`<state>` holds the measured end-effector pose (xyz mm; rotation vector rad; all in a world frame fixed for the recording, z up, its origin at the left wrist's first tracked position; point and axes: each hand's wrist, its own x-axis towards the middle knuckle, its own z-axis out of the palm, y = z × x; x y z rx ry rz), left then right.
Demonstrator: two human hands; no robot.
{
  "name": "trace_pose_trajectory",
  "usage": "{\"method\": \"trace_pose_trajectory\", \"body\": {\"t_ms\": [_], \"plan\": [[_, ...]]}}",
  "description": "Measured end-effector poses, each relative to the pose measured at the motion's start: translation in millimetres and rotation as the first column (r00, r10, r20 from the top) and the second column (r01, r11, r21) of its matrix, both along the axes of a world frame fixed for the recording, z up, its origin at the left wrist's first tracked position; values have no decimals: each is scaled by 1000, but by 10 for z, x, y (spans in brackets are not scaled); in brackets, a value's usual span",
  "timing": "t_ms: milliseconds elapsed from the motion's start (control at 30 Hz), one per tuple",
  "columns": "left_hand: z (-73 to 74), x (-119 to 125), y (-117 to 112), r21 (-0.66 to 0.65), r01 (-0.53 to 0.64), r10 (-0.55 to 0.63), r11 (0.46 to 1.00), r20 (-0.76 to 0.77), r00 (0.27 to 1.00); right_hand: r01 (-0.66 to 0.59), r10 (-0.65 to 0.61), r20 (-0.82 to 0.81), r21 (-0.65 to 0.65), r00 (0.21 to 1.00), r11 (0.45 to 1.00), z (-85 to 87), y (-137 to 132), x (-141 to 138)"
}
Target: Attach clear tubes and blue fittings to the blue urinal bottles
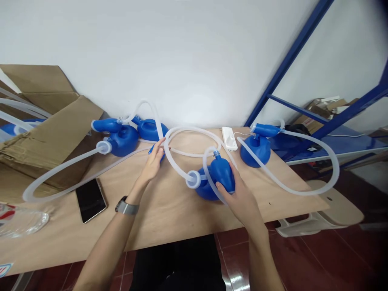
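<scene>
The right hand (239, 198) curves half-closed around the blue bulb (222, 171) of one of four blue plastic units (255, 151) with clear tubing on the plywood table (163, 210); a fifth shows in the cardboard box (51, 137). The left hand (153, 161), fingers spread, touches a small blue piece (156, 152) beside a clear tube (178, 151); whether it grips, I cannot tell. Nearby lie one phone (91, 200) and one white box (229, 138).

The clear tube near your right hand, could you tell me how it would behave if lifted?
The clear tube is probably soft and floppy, since it lies in wide, sagging loops on the plywood table. It likely springs back a little, because one loop arches up unsupported. Probably light too, looking thin-walled.
</scene>
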<state>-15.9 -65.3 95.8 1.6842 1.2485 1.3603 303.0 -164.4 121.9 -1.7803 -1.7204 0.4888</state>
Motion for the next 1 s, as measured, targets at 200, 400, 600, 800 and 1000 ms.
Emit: {"method": "trace_pose_trajectory", "body": {"t_ms": [200, 400, 600, 800, 1000], "plan": [[124, -22, 528, -167, -57, 58, 984, 2, 998, 75, -75, 17, 6, 997, 997, -87, -245, 210], [-39, 235, 522, -124, -265, 278, 956, 103, 955, 131, -133, 60, 27, 989, 991, -110, -434, 208], [-215, 449, 2, -118, -493, 504, 862, 312, 806, 174, -173, 53, -12, 984, 985, -79, -261, 98], [-244, 600, -1003, 182, -491, 456, 852, 203, 867, -47, 50, -42, 61, 998, 997, -85, 67, -126], [-154, 697, -1210, 289, -341, 427, 894, -327, 843, -349, 355, -112, 65, 928, 935, 22, 210, -113]]}}
